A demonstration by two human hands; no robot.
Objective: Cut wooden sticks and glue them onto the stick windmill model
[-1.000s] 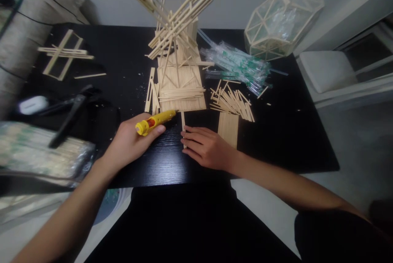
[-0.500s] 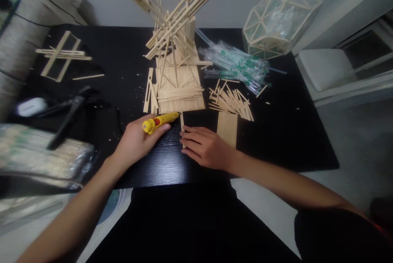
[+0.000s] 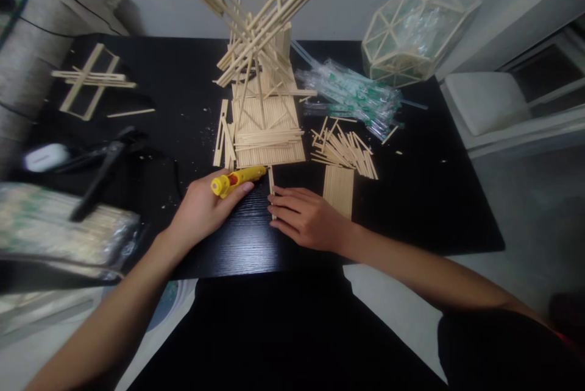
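Observation:
My left hand (image 3: 203, 202) is wrapped round a yellow hot glue gun (image 3: 237, 180). Its dark nozzle points right, close to the upper end of a thin wooden stick (image 3: 271, 176) on the black table. The fingers of my right hand (image 3: 304, 214) press on that stick from the right and cover part of its length; whether it is one stick or two side by side I cannot tell. Just beyond both hands lies a flat base of wooden sticks (image 3: 269, 117), and a windmill model with crossed stick blades (image 3: 256, 44) stands on it.
Right of the base are a loose pile of short sticks (image 3: 345, 150), a flat stick panel (image 3: 338, 190) and crumpled plastic wrappers (image 3: 350, 92). A faceted frame (image 3: 411, 31) stands at the back right. On the left lie a stick frame (image 3: 94, 81), a dark tool (image 3: 103, 175) and a bagged bundle (image 3: 68, 226).

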